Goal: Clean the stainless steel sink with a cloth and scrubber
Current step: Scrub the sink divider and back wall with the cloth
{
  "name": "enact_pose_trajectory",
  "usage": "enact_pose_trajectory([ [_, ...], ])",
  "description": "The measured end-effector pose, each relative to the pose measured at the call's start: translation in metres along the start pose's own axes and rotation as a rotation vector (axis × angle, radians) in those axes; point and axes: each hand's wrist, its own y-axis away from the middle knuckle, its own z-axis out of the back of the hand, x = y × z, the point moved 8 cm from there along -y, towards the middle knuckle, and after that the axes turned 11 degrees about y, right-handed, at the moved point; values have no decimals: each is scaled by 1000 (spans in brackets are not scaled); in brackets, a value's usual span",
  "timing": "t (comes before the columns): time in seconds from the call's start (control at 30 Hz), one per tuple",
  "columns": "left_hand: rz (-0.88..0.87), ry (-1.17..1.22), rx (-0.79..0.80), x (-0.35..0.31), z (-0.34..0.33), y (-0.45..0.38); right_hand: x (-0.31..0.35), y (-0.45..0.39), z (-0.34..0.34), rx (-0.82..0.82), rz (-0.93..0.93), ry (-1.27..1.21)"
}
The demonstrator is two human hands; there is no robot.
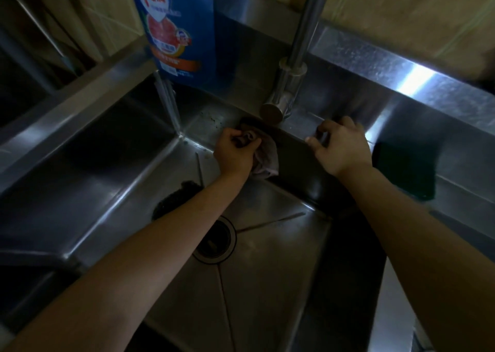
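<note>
The stainless steel sink (267, 284) fills the view, with its drain (215, 240) near the middle of the basin floor. My left hand (234, 152) is shut on a crumpled pale cloth (265, 161) and presses it against the far wall of the basin, just under the faucet base. My right hand (341, 145) rests on the sink's back rim, fingers curled over the edge, holding nothing. A dark round scrubber (174, 199) lies on the basin floor, partly hidden behind my left forearm.
The faucet (292, 78) rises from the back ledge between my hands. A blue detergent bottle (179, 27) stands at the back left corner. A dark green sponge (404, 169) lies on the right ledge. Small bits of debris dot the far wall.
</note>
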Motion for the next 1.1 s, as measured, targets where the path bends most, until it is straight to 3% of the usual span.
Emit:
enact_pose_trajectory([
  [0.43, 16, -104, -14, 7, 14, -17, 6, 10, -4, -31, -83, -23],
  [0.6, -4, -91, -7, -1, 16, -17, 35, 0, -3, -18, 58, -69],
  [0.83, -62, -110, 1, -25, 18, -24, 48, -9, -6, 31, 71, 12],
  [1.1, 27, -90, -11, -8, 15, -25, 50, -11, -9, -12, 56, 72],
])
